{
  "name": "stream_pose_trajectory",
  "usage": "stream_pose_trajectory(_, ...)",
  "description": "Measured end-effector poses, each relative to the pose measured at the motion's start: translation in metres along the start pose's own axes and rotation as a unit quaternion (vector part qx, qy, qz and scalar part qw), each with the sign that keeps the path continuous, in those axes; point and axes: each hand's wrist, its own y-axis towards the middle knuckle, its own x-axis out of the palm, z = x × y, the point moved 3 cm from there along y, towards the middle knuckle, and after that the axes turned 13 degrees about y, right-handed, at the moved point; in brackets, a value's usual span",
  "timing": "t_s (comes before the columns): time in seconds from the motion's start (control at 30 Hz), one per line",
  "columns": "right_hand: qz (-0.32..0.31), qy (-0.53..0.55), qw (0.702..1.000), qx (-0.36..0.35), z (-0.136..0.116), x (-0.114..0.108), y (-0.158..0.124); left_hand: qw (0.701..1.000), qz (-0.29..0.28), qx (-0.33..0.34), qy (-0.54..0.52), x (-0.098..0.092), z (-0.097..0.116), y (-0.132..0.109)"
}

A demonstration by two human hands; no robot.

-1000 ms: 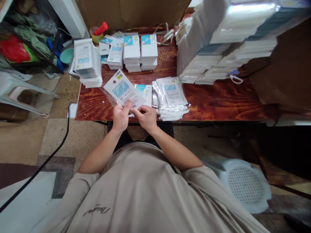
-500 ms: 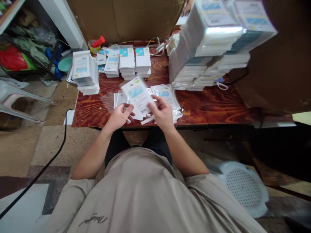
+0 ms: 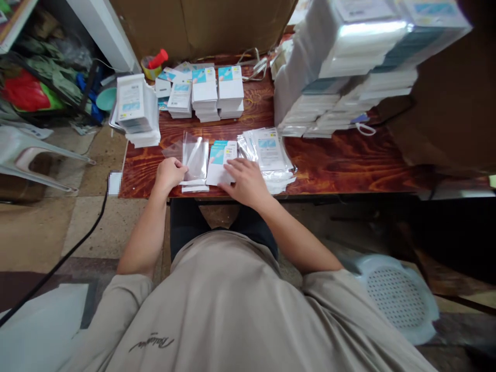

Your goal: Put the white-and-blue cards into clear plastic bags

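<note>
My left hand [image 3: 169,173] is at the left edge of a clear plastic bag [image 3: 196,161], its thumb and fingers pinched on that edge. The bag lies on a small pile of similar bags near the table's front edge. Right beside it lies a small stack of printed cards [image 3: 217,164], white with a blue picture area. My right hand [image 3: 248,181] rests over the right part of these cards, fingers stretched out and apart, touching the top one. Close past that hand is a pile of bagged cards [image 3: 269,147] in shiny clear wrapping.
Several card stacks [image 3: 204,90] stand at the back of the wooden table [image 3: 349,168]. A taller stack [image 3: 134,108] is at the left, and high piles of packed cards [image 3: 321,77] rise at the right. Behind is a cardboard sheet [image 3: 201,31]. A stool [image 3: 399,299] stands at lower right.
The packed card that both hands held up has left them and now tops the pile at the right. My left hand moved left to the bag; my right hand came down on the cards.
</note>
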Motion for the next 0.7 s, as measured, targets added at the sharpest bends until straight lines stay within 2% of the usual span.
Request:
stream_pose_trajectory(0.1, -0.154, -0.057, 0.986, -0.036, -0.024, 0.011, 0.008, 0.998, 0.054, 0.019, 0.017, -0.012, 0.002, -0.008)
stream_pose_trajectory(0.17, -0.203, -0.093, 0.974, -0.040, -0.029, 0.012, 0.009, 0.997, 0.071, 0.032, 0.024, -0.017, 0.001, -0.014)
stream_pose_trajectory(0.3, -0.225, -0.109, 0.967, -0.054, -0.027, 0.008, 0.009, 0.993, 0.100, 0.058, 0.013, -0.021, -0.005, -0.022)
stream_pose_trajectory(0.4, -0.215, -0.065, 0.973, -0.045, -0.018, 0.008, 0.009, 0.977, 0.175, 0.090, -0.086, -0.021, -0.006, -0.024)
stream_pose_trajectory(0.47, -0.146, -0.006, 0.989, -0.011, -0.012, 0.005, 0.007, 0.956, 0.197, 0.077, -0.202, -0.016, -0.006, -0.023)
stream_pose_trajectory(0.53, 0.006, 0.082, 0.995, 0.051, -0.006, -0.005, 0.002, 0.924, 0.165, 0.030, -0.343, -0.008, -0.004, -0.019)
stream_pose_trajectory(0.57, 0.100, 0.138, 0.981, 0.090, -0.004, -0.011, -0.003, 0.902, 0.136, 0.006, -0.410, -0.003, -0.003, -0.018)
stream_pose_trajectory(0.6, 0.189, 0.203, 0.952, 0.129, -0.003, -0.017, -0.009, 0.878, 0.105, -0.012, -0.467, 0.002, -0.001, -0.016)
stream_pose_trajectory(0.63, 0.259, 0.277, 0.910, 0.165, -0.002, -0.021, -0.014, 0.857, 0.076, -0.024, -0.509, 0.006, 0.002, -0.015)
stream_pose_trajectory(0.7, 0.320, 0.436, 0.813, 0.215, -0.004, -0.022, -0.019, 0.835, 0.026, -0.035, -0.548, 0.013, 0.005, -0.014)
